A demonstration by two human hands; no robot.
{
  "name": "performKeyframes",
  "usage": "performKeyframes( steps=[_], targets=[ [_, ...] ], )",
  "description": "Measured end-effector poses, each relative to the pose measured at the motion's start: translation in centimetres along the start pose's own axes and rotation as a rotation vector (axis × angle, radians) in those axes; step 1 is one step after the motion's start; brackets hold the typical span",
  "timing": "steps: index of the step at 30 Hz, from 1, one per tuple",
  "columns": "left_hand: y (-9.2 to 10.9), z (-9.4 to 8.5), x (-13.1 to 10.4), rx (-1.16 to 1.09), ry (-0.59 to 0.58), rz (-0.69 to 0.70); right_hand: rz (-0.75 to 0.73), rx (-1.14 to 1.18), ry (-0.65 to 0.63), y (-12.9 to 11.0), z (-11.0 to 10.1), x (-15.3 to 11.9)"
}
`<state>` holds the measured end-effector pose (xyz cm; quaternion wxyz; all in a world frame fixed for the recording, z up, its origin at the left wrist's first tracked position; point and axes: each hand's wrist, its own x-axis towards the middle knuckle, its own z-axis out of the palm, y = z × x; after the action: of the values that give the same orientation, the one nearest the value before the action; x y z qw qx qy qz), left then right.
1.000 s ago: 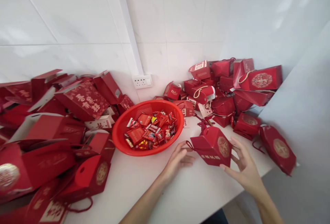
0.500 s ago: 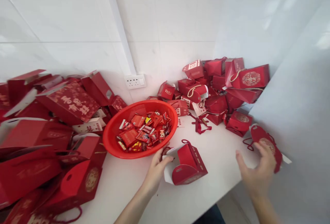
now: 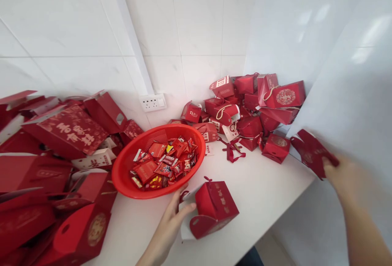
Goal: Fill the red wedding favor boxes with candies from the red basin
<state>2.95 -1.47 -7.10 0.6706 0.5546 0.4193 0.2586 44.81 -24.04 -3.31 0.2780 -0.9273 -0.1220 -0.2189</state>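
Near the table's front, my left hand (image 3: 174, 217) grips the white flap side of an open red box (image 3: 214, 209), thumb on the flap and fingers partly hidden behind it. The box has a dark red cord and gold print. At the right, beside the wall, my right hand (image 3: 339, 172) is closed on the end of a flattened red box (image 3: 312, 151), held tilted over the table's right edge. A red plastic basket (image 3: 118, 176) stands left of the open box, with several red-wrapped sweets (image 3: 163, 168) in it.
Large red boxes (image 3: 82, 127) are heaped at the left. Smaller red boxes (image 3: 251, 125) are piled at the back right against the wall. A dark red ribbon (image 3: 234, 154) lies on the white table (image 3: 260, 188). Wall sockets (image 3: 153, 103) are behind the basket.
My right hand, open over the flattened box before, has closed on it and lifted it. The view has shifted, while my left hand still holds the open box.
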Motion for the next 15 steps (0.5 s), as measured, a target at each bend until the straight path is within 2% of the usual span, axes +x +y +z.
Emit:
performKeyframes(
  steps=[3, 5, 10, 15],
  targets=[
    [-1.0, -0.6, 0.3, 0.007, 0.034, -0.002, 0.053, -0.157, -0.204, -2.7, -1.5, 3.3],
    [-1.6, -0.8, 0.6, -0.003, 0.051, -0.004, 0.009, -0.209, -0.336, -4.4, -1.8, 4.9],
    [-1.9, -1.1, 0.8, 0.008, 0.044, -0.064, -0.045, -0.278, -0.403, -6.4, -1.4, 7.0],
    [-1.0, -0.8, -0.3, -0.058, -0.003, -0.077, -0.121, -0.386, -0.398, -6.6, -1.7, 6.9]
  ],
)
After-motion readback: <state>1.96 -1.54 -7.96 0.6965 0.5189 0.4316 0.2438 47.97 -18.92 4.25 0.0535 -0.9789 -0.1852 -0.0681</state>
